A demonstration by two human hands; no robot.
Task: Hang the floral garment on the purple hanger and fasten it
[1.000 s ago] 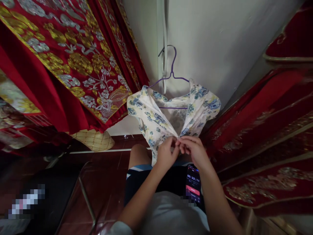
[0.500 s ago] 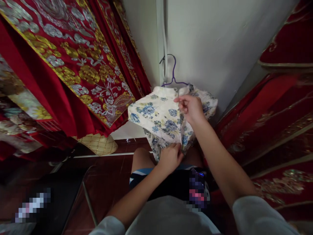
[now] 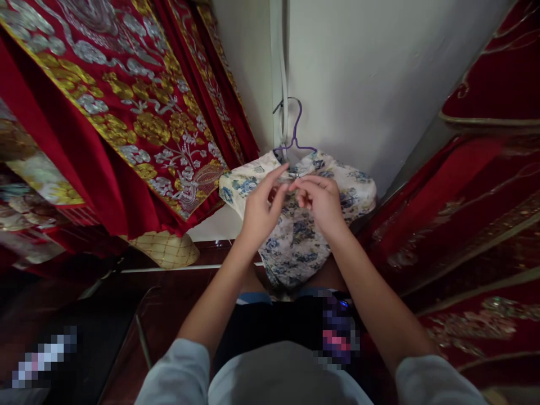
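Observation:
A short-sleeved white blouse (image 3: 295, 236) with blue flowers hangs in front of me, its lower end by my knees. A thin purple hanger (image 3: 294, 135) shows above its neckline. At the upper front, just below the collar, my left hand (image 3: 264, 208) has thumb and index finger apart. Facing it, my right hand (image 3: 323, 202) is closed in a pinch at the blouse's front edge, its other fingers curled. The fingertips of both hands nearly meet. The small part of the fabric at the fingertips is slightly blurred.
Red cloth (image 3: 156, 124) with gold and silver sequins hangs at the left. More red embroidered cloth (image 3: 455, 197) stands close on the right. Behind the hanger is a pale wall (image 3: 358, 73) with a white cable. A dark flat surface (image 3: 84, 320) lies at lower left.
My left hand has risen from the blouse's lower front to the collar and its fingers have parted. My right hand moved slightly left and down. The blouse front now lies flatter.

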